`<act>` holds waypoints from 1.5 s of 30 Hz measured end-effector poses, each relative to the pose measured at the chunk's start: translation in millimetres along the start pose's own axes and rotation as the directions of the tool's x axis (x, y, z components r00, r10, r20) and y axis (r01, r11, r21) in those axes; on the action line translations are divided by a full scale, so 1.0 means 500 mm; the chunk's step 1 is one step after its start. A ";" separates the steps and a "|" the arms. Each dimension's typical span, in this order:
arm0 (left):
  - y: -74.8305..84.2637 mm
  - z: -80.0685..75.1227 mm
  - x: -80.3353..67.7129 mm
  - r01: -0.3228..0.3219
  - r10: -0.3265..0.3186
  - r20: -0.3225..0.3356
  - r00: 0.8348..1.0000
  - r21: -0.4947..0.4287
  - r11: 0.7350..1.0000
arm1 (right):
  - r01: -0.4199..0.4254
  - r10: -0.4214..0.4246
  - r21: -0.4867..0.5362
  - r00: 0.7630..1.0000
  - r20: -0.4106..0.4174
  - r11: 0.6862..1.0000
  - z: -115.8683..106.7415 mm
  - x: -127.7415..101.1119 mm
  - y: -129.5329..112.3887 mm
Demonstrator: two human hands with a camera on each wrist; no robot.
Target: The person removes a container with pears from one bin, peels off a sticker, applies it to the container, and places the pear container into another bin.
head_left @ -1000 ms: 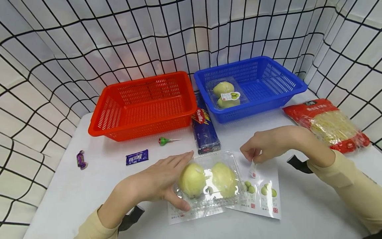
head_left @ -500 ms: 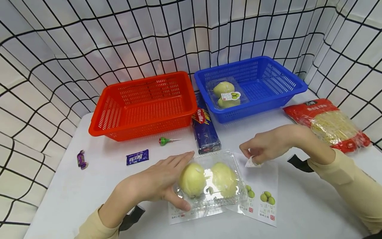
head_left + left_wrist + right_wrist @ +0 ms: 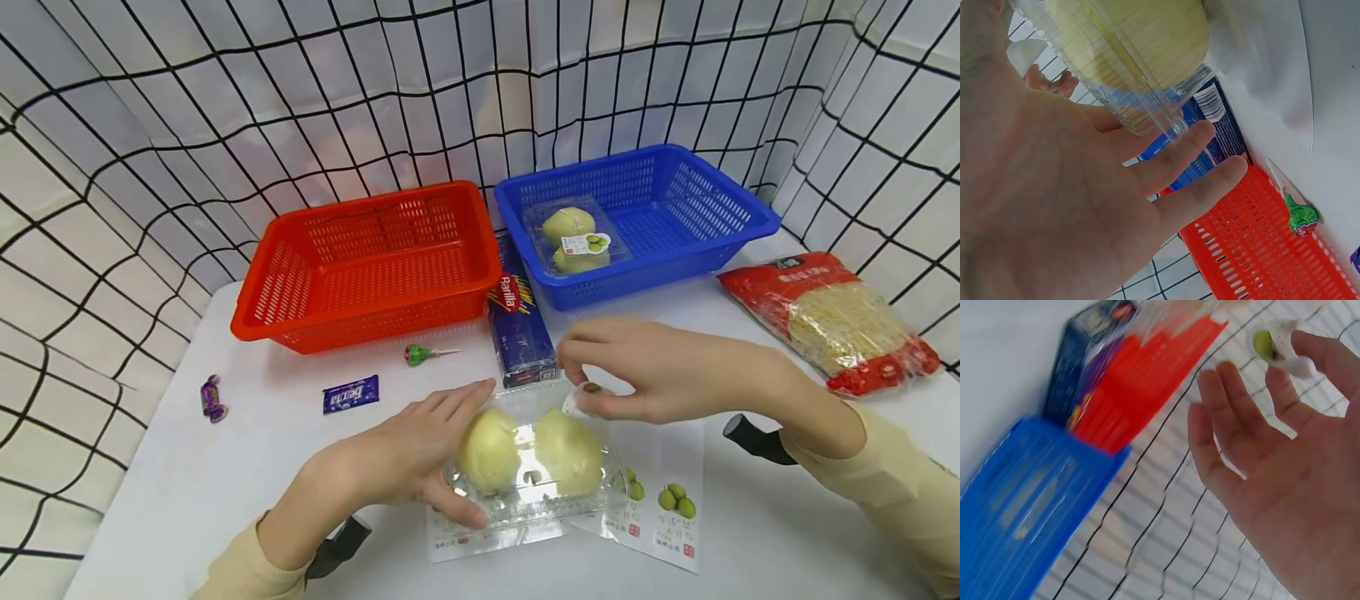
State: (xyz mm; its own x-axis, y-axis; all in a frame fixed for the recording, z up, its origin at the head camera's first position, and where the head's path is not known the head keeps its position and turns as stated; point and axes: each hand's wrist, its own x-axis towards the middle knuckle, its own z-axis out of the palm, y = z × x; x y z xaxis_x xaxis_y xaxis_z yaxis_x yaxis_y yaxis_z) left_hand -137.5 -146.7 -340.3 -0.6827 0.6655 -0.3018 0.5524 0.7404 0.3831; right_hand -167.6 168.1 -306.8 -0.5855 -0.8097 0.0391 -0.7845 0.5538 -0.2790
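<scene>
My left hand (image 3: 405, 454) holds the left side of a clear plastic fruit box (image 3: 528, 504), thumb along the front and fingers toward the back. Two pale yellow fruits (image 3: 489, 450) show through its lid. In the left wrist view, the outer fingers extend loosely past the box's corner. Between thumb and index finger, my right hand (image 3: 660, 367) pinches a small curled sticker (image 3: 1264, 345) printed with green fruit, close over the box's back right corner. A sticker sheet (image 3: 667, 458) lies to the right of the box, and another sheet (image 3: 517, 533) is partly hidden under it.
Behind stand a red basket (image 3: 375, 321) and a blue basket (image 3: 675, 250), which holds a labelled fruit box (image 3: 618, 250). A Barilla pasta box (image 3: 521, 333) lies between them. Left are a lollipop (image 3: 417, 355) and wrapped sweets (image 3: 351, 395); right, a noodle bag (image 3: 832, 321).
My right hand has lifted the sticker off the sheet and carried it left to over the fruit box. The left hand stays at the box. The head view has shifted slightly.
</scene>
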 end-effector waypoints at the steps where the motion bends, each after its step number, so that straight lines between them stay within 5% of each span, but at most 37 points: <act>1: 0.000 0.001 0.000 0.000 0.000 0.001 1.000 -0.001 1.000 | 0.023 -0.024 -0.028 1.000 -0.016 0.999 0.006 0.004 -0.010; 10: 0.003 0.004 0.001 0.007 -0.007 0.009 1.000 0.000 1.000 | 0.086 -0.082 -0.148 0.996 0.030 0.985 0.049 0.043 -0.072; 22: 0.005 0.003 0.001 0.041 -0.041 0.012 0.999 0.008 0.999 | 0.115 -0.125 -0.244 0.992 -0.025 0.963 0.059 0.053 -0.095; 32: 0.006 0.002 0.005 0.012 -0.013 0.015 1.000 0.021 1.000 | 0.037 -0.044 -0.268 0.999 -0.019 0.963 0.079 0.055 -0.093; 37: 0.007 0.002 0.006 0.023 -0.023 0.020 1.000 0.020 1.000 | -0.009 -0.021 -0.302 0.995 -0.093 0.953 0.087 0.062 -0.088; 45: 0.007 0.002 0.006 0.024 -0.024 0.016 1.000 0.015 1.000 | -0.108 0.085 -0.236 0.991 -0.105 0.966 0.089 0.078 -0.053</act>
State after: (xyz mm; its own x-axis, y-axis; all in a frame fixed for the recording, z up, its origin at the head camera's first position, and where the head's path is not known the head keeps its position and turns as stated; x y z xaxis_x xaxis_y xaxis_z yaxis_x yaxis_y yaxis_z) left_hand -137.1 -141.9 -341.0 -0.6881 0.6491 -0.3244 0.5430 0.7572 0.3631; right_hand -160.6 112.9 -340.6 -0.6684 -0.7347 0.1158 -0.7426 0.6681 -0.0474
